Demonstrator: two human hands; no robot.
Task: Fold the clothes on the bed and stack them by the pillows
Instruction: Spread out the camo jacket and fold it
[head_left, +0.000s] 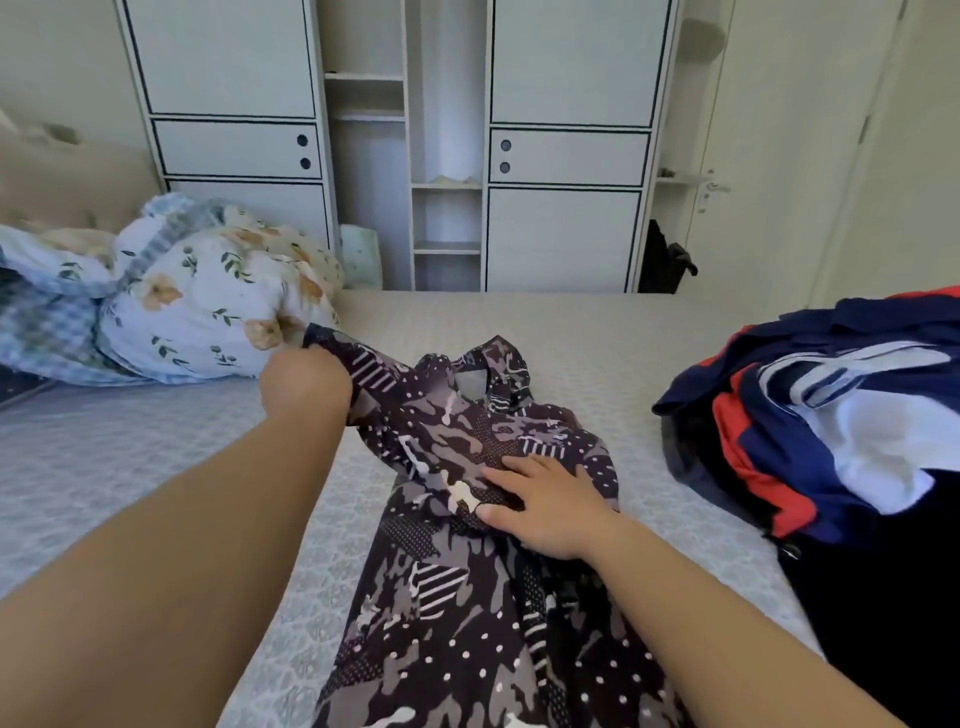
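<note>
Two piles (831, 415) beside dress (467, 571), possibly jackets

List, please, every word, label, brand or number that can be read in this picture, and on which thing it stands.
None can be read.
Patterned garment: only camouflage shapes, dots and stripes, no letters.
Pile of clothes: plain navy, red and white, no visible print.
Wardrobe: no labels.

A bed (597, 338) covered in a pale, patterned spread carries three loads. A dark patchwork-print garment (467, 597) lies lengthwise down its middle. At the left, floral and blue-checked pillows (202, 296) sit heaped near the headboard end. At the right edge, a pile of clothes (831, 415) in navy, red and white rests apart from the garment.
</note>
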